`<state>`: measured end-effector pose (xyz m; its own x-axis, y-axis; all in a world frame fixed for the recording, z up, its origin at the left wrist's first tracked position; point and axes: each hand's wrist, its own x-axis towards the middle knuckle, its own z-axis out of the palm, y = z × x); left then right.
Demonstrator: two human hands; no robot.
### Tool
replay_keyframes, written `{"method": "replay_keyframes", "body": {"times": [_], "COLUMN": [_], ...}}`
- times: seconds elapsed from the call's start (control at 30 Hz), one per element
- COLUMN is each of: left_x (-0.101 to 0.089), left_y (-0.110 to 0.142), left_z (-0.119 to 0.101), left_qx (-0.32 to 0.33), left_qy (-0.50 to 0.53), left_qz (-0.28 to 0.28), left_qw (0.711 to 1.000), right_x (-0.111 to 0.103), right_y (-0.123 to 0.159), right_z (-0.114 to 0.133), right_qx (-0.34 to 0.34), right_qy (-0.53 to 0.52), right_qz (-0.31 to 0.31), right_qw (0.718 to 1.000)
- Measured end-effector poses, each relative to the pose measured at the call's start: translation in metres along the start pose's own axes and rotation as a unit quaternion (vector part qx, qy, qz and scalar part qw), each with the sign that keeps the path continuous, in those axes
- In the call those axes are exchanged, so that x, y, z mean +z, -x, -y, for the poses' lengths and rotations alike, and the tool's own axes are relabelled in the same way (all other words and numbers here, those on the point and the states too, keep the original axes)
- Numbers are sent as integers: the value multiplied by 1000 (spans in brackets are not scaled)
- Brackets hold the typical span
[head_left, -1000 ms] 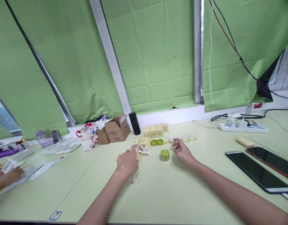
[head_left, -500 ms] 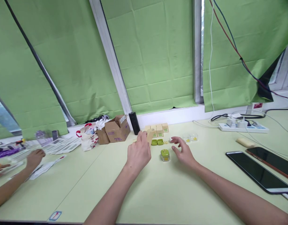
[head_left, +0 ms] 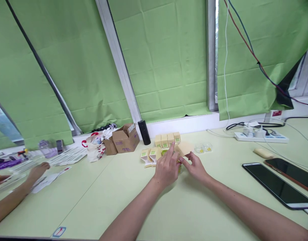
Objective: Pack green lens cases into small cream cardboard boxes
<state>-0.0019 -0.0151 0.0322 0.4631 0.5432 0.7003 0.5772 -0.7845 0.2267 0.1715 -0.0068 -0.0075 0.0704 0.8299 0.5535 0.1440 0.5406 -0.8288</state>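
Note:
My left hand point(head_left: 167, 167) and my right hand point(head_left: 196, 167) meet over the table, both closed on a small tan paper box point(head_left: 185, 148). The right thumb and fingers pinch its near right side; the left fingers lie along its left side. Below the left fingers a bit of the small green-lidded clear container point(head_left: 179, 169) shows, mostly covered. A green tray piece point(head_left: 164, 152) peeks out behind the left hand. Two open tan boxes point(head_left: 154, 154) lie left of that hand. Farther back stand several closed tan boxes point(head_left: 167, 140), and clear cups point(head_left: 204, 148) sit to the right.
A black cylinder point(head_left: 144, 132) and a cardboard carton point(head_left: 125, 138) stand at the back. On the right lie phones point(head_left: 276, 184), a cream oval object point(head_left: 263, 153) and a power strip point(head_left: 261, 137) with cables. Another person's hand point(head_left: 38, 172) is over papers at left.
My left hand has moved right, bringing the tan box over the green-lidded container. My right hand has closed on the box. The open boxes at left have come into view.

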Motion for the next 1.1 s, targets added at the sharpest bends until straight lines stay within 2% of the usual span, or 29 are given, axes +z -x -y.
{"method": "replay_keyframes", "body": {"times": [0.13,0.2,0.27,0.4,0.47,0.67,0.83,0.97,1.1], "left_x": [-2,-2,-2,-2,-3,-6,-6,-3,-1], "left_y": [4,4,5,6,7,7,9,11,12], "left_z": [7,12,17,25,28,30,28,28,27], "left_qx": [94,100,79,33,22,41,56,74,82], "left_qy": [-24,-36,-48,-61,-63,-61,-76,-94,-120], "left_qz": [-68,-107,-125,-116,-107,-98,-120,-156,-184], "left_qw": [993,989,988,991,992,992,988,980,972], "right_x": [-5,-7,-8,-8,-9,-12,-15,-16,-19], "right_y": [-2,-2,-1,3,4,5,8,6,0], "right_z": [2,2,2,1,2,3,6,2,-11], "right_qx": [-6,-18,-29,-46,-79,-229,-287,-264,-169], "right_qy": [39,39,38,57,70,136,184,197,242], "right_qz": [-25,-29,-32,-28,-9,33,70,41,5], "right_qw": [999,999,998,997,994,963,938,943,955]}}
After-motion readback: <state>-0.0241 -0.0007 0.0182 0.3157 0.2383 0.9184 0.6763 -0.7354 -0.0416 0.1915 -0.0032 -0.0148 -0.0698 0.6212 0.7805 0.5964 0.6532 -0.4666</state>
